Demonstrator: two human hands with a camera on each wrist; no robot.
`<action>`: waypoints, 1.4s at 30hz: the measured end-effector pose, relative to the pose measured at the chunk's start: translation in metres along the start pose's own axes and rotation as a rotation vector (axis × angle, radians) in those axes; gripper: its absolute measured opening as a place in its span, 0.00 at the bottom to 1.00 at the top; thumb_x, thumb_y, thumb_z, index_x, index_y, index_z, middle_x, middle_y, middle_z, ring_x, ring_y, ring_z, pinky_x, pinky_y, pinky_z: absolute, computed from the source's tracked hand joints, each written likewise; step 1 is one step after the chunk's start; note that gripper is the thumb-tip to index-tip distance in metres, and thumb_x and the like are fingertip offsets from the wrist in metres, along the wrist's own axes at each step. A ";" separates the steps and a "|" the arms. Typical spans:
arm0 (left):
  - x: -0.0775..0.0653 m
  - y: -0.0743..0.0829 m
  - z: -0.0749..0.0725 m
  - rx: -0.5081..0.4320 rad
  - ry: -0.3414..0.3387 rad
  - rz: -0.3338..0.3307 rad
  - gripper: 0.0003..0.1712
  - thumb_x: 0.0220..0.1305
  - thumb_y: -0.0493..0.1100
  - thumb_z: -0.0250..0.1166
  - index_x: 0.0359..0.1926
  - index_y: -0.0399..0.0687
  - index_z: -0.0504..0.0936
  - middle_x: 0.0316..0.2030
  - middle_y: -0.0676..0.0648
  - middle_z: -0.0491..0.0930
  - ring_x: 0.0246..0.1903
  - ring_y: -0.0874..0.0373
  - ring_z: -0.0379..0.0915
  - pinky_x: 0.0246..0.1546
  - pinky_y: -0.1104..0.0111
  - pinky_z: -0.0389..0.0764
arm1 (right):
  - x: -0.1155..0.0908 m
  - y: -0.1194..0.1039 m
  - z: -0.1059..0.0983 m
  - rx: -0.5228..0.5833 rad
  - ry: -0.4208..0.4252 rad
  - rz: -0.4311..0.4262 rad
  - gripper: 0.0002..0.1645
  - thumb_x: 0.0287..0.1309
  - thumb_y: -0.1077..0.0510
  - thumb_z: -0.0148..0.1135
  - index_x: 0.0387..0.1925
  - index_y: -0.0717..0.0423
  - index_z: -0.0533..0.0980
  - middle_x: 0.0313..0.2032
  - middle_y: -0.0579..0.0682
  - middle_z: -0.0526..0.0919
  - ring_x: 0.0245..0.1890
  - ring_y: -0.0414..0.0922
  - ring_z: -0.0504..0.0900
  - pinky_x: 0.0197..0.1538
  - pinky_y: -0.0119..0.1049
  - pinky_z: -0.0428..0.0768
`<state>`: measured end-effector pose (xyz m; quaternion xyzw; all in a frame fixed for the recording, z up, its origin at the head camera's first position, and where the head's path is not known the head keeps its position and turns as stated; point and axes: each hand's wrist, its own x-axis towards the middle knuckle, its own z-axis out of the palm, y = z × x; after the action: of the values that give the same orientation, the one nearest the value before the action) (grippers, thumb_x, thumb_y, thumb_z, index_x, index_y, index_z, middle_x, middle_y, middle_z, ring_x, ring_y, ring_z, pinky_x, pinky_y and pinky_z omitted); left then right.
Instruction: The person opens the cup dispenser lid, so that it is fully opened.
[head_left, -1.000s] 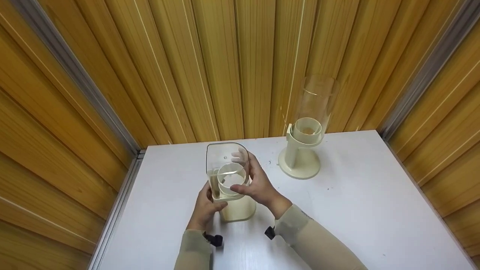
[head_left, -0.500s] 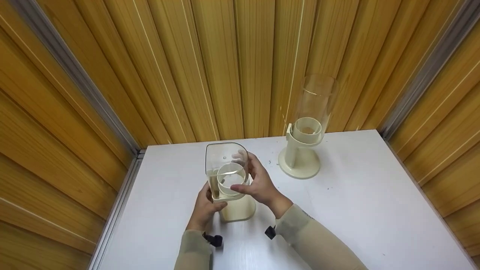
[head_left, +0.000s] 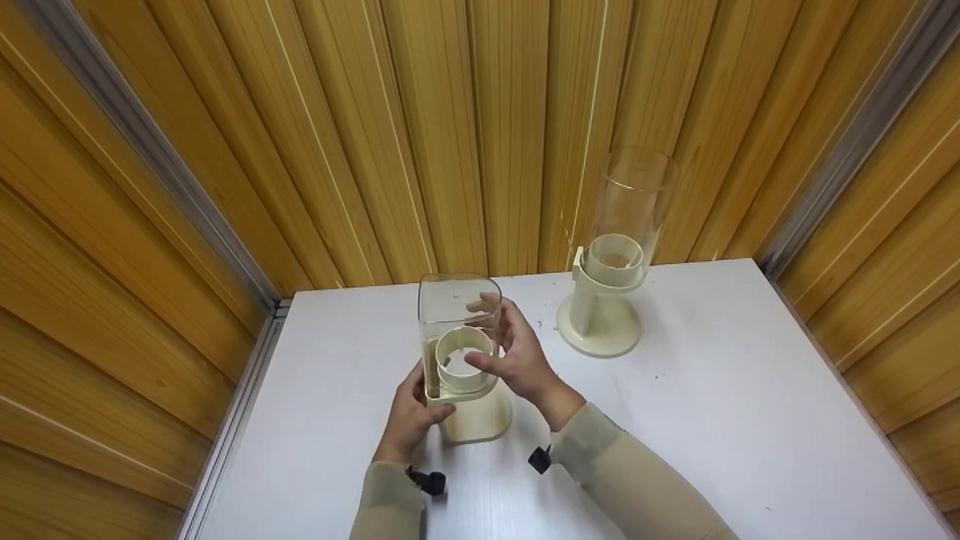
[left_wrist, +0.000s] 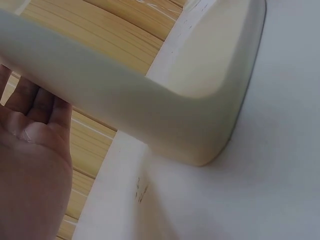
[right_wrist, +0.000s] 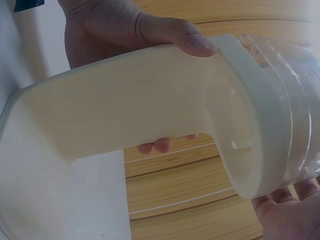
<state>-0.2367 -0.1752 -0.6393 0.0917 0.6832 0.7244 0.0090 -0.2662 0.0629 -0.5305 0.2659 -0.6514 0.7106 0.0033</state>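
Wood-look wall (head_left: pixel 510 135) at the back & sides, w/ a white tabletop (head_left: pixel 712 420) before it; the left hand (head_left: pixel 405 424) has a snug grip on the post of the near stand (head_left: pixel 478 424), thumb on one side, fingers on the other; the right hand (head_left: pixel 525 367) has a wider grip, holding the clear tube (head_left: pixel 459 296) up top, w/ fingers round the back & thumb by the cream ring (head_left: pixel 459 384); the tube goes around the ring, but can't tell if it's all the way down.

Left hand prob. stops the stand wobbling b/c the right one works the tube; the tube looks slick, so a side hug is prob. safest; the stand's foot looks to be on the tabletop, prob. so that takes the weight.

Left sleeve (head_left: pixel 386 499) points nearly straight ahead; right sleeve (head_left: pixel 637 480) slants in from the right, & the right hand is a bit farther fwd; each wrist has a black cam (head_left: pixel 427 481).

Farther back, to the right, the other stand (head_left: pixel 600 337) is upright & well apart, w/ a tall tube (head_left: pixel 637 195) around its far ring (head_left: pixel 615 279); prob. put there for elbow room.
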 end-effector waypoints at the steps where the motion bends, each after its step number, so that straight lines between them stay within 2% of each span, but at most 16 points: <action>1: 0.000 0.000 0.000 0.006 0.001 0.001 0.61 0.51 0.32 0.83 0.86 0.43 0.68 0.77 0.38 0.79 0.73 0.53 0.77 0.80 0.68 0.72 | 0.000 0.000 0.000 -0.007 0.001 0.000 0.66 0.58 0.41 0.88 0.84 0.60 0.60 0.77 0.62 0.76 0.75 0.64 0.79 0.84 0.61 0.73; 6: -0.001 -0.001 0.000 0.037 0.013 -0.019 0.55 0.51 0.33 0.81 0.83 0.46 0.73 0.73 0.42 0.83 0.73 0.50 0.78 0.81 0.62 0.71 | -0.001 0.000 0.002 -0.046 -0.001 -0.007 0.65 0.56 0.41 0.89 0.84 0.58 0.62 0.77 0.60 0.77 0.75 0.58 0.80 0.83 0.62 0.73; 9: -0.002 -0.001 0.000 0.031 0.010 -0.031 0.54 0.53 0.31 0.80 0.82 0.43 0.72 0.75 0.38 0.81 0.76 0.44 0.77 0.79 0.66 0.72 | -0.002 -0.002 0.002 -0.062 -0.010 -0.006 0.65 0.56 0.41 0.89 0.84 0.55 0.62 0.78 0.59 0.76 0.77 0.58 0.79 0.85 0.62 0.70; 14: -0.002 -0.001 -0.001 0.022 0.008 -0.045 0.54 0.54 0.31 0.81 0.83 0.40 0.71 0.77 0.31 0.77 0.78 0.37 0.74 0.80 0.63 0.71 | -0.003 -0.002 0.002 -0.078 -0.028 -0.009 0.64 0.57 0.40 0.88 0.85 0.52 0.62 0.79 0.58 0.75 0.78 0.56 0.78 0.87 0.61 0.67; 18: -0.003 -0.001 -0.001 0.026 0.014 -0.046 0.56 0.53 0.34 0.84 0.83 0.42 0.71 0.77 0.34 0.79 0.78 0.40 0.75 0.81 0.60 0.70 | -0.004 -0.003 0.001 -0.072 -0.040 -0.009 0.65 0.57 0.41 0.88 0.85 0.52 0.61 0.79 0.55 0.75 0.78 0.58 0.77 0.87 0.63 0.67; 24: -0.002 -0.002 -0.001 0.044 0.020 -0.039 0.54 0.53 0.33 0.83 0.82 0.42 0.72 0.75 0.37 0.81 0.78 0.43 0.75 0.84 0.55 0.66 | 0.001 -0.009 -0.002 -0.083 -0.103 -0.013 0.71 0.58 0.42 0.88 0.90 0.52 0.55 0.80 0.65 0.69 0.79 0.67 0.73 0.86 0.67 0.68; 30: -0.002 -0.001 -0.002 0.047 0.020 -0.040 0.52 0.54 0.31 0.79 0.81 0.41 0.72 0.77 0.35 0.79 0.80 0.41 0.73 0.88 0.45 0.60 | 0.004 -0.015 -0.005 -0.125 -0.144 0.009 0.71 0.57 0.44 0.88 0.91 0.46 0.54 0.78 0.57 0.70 0.79 0.58 0.74 0.84 0.67 0.70; 34: -0.003 0.000 -0.002 0.048 0.017 -0.036 0.53 0.54 0.33 0.80 0.82 0.42 0.72 0.78 0.36 0.78 0.81 0.41 0.71 0.90 0.40 0.56 | 0.002 -0.017 -0.005 -0.149 -0.144 0.028 0.70 0.57 0.45 0.88 0.91 0.45 0.55 0.82 0.56 0.70 0.82 0.58 0.72 0.85 0.70 0.68; 37: -0.004 0.000 -0.001 0.054 0.013 -0.037 0.54 0.55 0.35 0.81 0.83 0.42 0.71 0.78 0.36 0.78 0.80 0.42 0.72 0.89 0.41 0.59 | 0.000 -0.020 -0.005 -0.154 -0.150 0.042 0.70 0.57 0.46 0.88 0.91 0.45 0.54 0.85 0.54 0.69 0.84 0.58 0.70 0.87 0.70 0.66; 42: -0.004 -0.001 -0.002 0.068 -0.005 -0.040 0.52 0.56 0.36 0.80 0.82 0.42 0.71 0.78 0.32 0.76 0.78 0.42 0.76 0.84 0.57 0.71 | -0.002 -0.026 -0.005 -0.149 -0.160 0.052 0.69 0.57 0.51 0.89 0.90 0.46 0.54 0.85 0.50 0.70 0.85 0.56 0.70 0.89 0.68 0.63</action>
<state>-0.2333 -0.1774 -0.6403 0.0800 0.7091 0.7002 0.0218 -0.2571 0.0721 -0.5079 0.3039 -0.7071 0.6368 -0.0472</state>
